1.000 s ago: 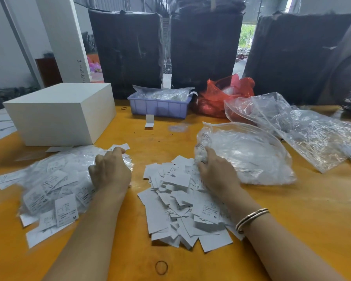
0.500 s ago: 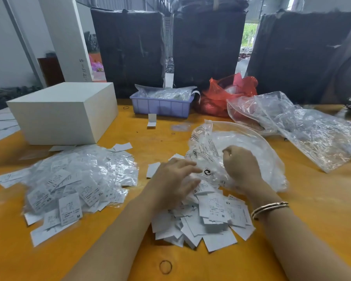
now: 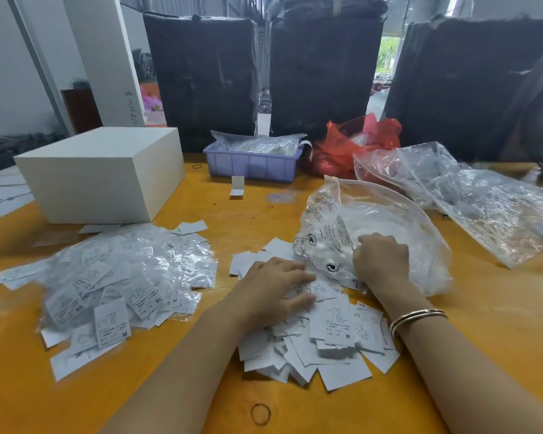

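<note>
Crossing from the heap of film-sleeved white tags (image 3: pixel 123 277) at 9 o'clock, the left hand (image 3: pixel 276 288) now rests at centre of the orange wooden surface (image 3: pixel 499 302). Its fingers lie nearly straight, pressing the loose pile of white paper size tags (image 3: pixel 336 333). At 2 o'clock the right hand (image 3: pixel 381 261) curls into the clear plastic bag with black print (image 3: pixel 389 217), gripping it. That sleeved heap looks done; the loose pile remains. Legible: XS, XL, S, M; bag print unreadable.

We noted an orange table (image 3: pixel 489 333), with a white pillar (image 3: pixel 107 57) and a grey wall (image 3: pixel 3 64) at left. Black wrapped bales (image 3: pixel 201 76) stood behind. Daylight showed through a gap (image 3: pixel 386 54) between them.
</note>
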`<state>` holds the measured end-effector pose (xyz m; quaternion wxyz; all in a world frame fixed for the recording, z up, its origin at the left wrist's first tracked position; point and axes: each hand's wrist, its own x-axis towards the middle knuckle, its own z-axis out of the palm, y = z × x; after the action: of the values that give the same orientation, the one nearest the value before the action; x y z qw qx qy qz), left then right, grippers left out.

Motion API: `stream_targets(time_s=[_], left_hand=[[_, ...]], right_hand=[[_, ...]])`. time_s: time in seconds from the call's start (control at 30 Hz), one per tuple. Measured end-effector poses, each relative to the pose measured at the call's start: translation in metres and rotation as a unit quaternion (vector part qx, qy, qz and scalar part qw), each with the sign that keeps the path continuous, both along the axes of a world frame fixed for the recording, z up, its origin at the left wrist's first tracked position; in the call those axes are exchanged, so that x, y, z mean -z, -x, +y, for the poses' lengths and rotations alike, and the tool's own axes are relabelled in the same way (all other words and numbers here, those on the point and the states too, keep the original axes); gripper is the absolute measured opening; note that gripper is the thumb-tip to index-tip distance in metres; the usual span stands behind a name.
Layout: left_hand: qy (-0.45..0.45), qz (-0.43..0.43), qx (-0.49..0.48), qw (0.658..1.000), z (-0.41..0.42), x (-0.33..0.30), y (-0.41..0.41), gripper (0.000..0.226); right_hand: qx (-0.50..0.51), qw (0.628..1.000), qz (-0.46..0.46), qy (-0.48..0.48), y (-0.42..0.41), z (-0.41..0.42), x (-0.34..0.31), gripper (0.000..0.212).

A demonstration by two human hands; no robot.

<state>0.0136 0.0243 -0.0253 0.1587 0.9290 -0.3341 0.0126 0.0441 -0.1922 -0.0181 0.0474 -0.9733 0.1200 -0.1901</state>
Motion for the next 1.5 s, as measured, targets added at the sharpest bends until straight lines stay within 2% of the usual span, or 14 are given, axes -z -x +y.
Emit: stream_targets(time_s=[0.13,0.3,0.43,0.6,0.67,0.77,0.87,0.97,1.1,1.2,1.27,1.33,1.4,1.5], left_hand=[[-0.001,0.005,-0.005,1.0,0.0,0.001,0.001,0.048],[-0.002,0.005,-0.006,1.0,0.001,0.0,0.001,0.049],[0.011,0.009,-0.01,1.0,-0.001,0.0,0.002,0.048],[0.019,-0.02,-0.031,0.999,-0.002,0.0,0.004,0.044],[0.079,-0.054,-0.051,0.994,-0.003,-0.004,0.005,0.041],[0.238,-0.092,-0.087,0.963,-0.003,-0.015,0.005,0.04],[0.386,0.033,-0.058,0.92,-0.001,-0.023,0.007,0.034],[0.457,0.11,-0.06,0.881,-0.002,-0.024,0.007,0.015],[0.5,0.128,-0.11,0.849,0.004,-0.024,0.003,0.011],[0.455,0.193,-0.099,0.864,0.006,-0.024,0.002,0.011],[0.427,0.177,-0.097,0.882,0.006,-0.024,0.002,0.008],[0.442,0.153,-0.122,0.875,0.008,-0.025,0.0,0.01],[0.491,0.151,-0.154,0.844,0.01,-0.027,-0.003,0.007],[0.557,0.154,-0.174,0.797,0.012,-0.029,-0.005,0.006]], right_hand=[[-0.01,1.0,0.0,0.025,0.003,0.005,0.001,0.023],[-0.025,0.991,-0.119,-0.046,0.01,0.008,-0.001,0.009],[-0.064,0.959,-0.245,-0.13,0.016,0.01,-0.005,0.008],[-0.127,0.929,-0.31,-0.154,0.021,0.012,-0.006,0.013],[-0.202,0.901,-0.33,-0.194,0.026,0.018,-0.01,0.018],[-0.335,0.859,-0.277,-0.27,0.037,0.04,-0.015,0.031],[-0.403,0.814,-0.155,-0.388,0.047,0.064,-0.016,0.044],[-0.409,0.784,-0.098,-0.458,0.051,0.073,-0.016,0.048],[-0.393,0.787,-0.072,-0.47,0.051,0.072,-0.014,0.052],[-0.393,0.778,-0.077,-0.484,0.05,0.071,-0.014,0.052],[-0.399,0.77,-0.082,-0.491,0.048,0.07,-0.014,0.052],[-0.395,0.767,-0.081,-0.5,0.048,0.068,-0.012,0.051],[-0.379,0.784,-0.08,-0.486,0.046,0.066,-0.01,0.048],[-0.361,0.848,-0.071,-0.382,0.043,0.061,-0.007,0.029]])
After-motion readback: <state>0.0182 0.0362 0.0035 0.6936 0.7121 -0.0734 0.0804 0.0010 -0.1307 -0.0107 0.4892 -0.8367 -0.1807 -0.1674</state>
